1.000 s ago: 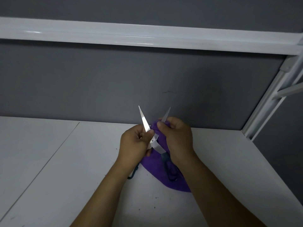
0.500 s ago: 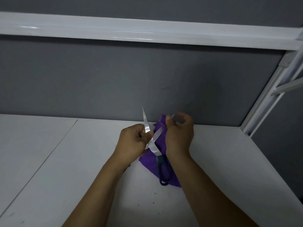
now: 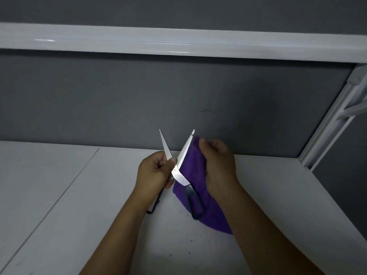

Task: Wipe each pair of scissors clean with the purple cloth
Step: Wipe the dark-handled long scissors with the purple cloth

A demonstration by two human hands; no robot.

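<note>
A pair of scissors (image 3: 178, 171) with silver blades and dark handles is held up above the white table, blades spread in a V with tips pointing up. My left hand (image 3: 155, 171) grips the scissors near the pivot, fingers curled round the left blade's base. My right hand (image 3: 216, 161) holds the purple cloth (image 3: 196, 175) against the back of the right blade. The cloth hangs down behind the scissors. One dark handle (image 3: 194, 203) lies in front of the cloth; the other handle (image 3: 154, 207) pokes out below my left wrist.
The white table (image 3: 79, 205) has a seam running diagonally at the left and a few dark specks near the front. A grey partition wall (image 3: 139, 100) with a white rail stands behind. A white frame post (image 3: 325, 124) rises at the right corner.
My right hand with the cloth has slid down from the tip of the right blade, so the tip shows again. The scissors stay spread in my left hand.
</note>
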